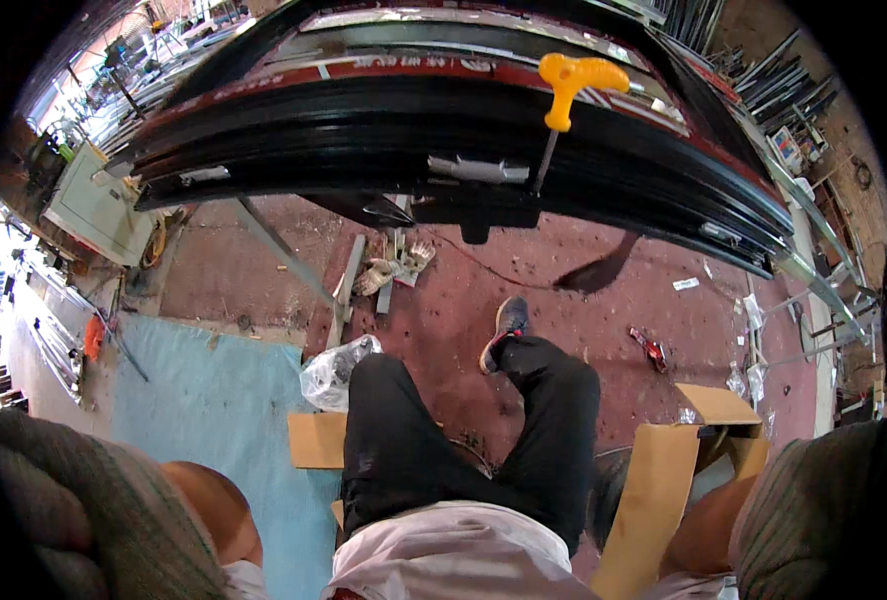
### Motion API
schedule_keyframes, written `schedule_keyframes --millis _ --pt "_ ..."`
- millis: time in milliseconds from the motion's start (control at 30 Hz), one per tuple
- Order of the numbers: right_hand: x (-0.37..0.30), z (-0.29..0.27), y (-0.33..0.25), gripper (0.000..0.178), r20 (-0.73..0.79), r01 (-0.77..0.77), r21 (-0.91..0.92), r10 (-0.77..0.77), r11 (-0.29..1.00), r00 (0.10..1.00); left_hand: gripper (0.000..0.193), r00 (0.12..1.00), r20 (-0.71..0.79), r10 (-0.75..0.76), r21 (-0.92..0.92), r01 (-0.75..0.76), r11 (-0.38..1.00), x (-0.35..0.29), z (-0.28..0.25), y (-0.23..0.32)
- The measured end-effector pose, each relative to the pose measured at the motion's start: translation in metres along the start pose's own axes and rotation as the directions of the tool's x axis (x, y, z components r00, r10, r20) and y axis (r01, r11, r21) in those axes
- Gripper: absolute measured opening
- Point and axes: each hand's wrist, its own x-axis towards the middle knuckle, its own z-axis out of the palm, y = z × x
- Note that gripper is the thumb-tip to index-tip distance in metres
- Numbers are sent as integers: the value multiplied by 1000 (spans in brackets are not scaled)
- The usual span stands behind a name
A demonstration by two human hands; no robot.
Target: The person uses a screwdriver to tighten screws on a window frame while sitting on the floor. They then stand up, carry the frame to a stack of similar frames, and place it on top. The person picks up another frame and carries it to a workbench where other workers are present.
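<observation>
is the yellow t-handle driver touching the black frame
Touching. The head view shows the yellow T-handle driver standing with its metal shaft running down to the black frame, no gap at its lower end and no hand holding it.

– Upper centre?
– One black frame assembly (363, 150); one yellow-handled tool (563, 90), shaft against it.
– Left of centre?
– Pale work gloves (375, 277) by metal bars (351, 265).
– Lower right?
– One cardboard box (651, 490), open; right forearm (703, 532) beside it.
</observation>
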Motion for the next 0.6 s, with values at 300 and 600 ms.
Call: schedule_keyframes --millis 300,600 --pt "6 8 9 35 3 21 2 -21 1000 1000 27 1000 12 10 -17 -10 1000 1 3 -4" --pt "11 12 12 34 31 16 -9 -15 1000 999 28 1000 12 -10 -27 10 1000 -2 3 -8"
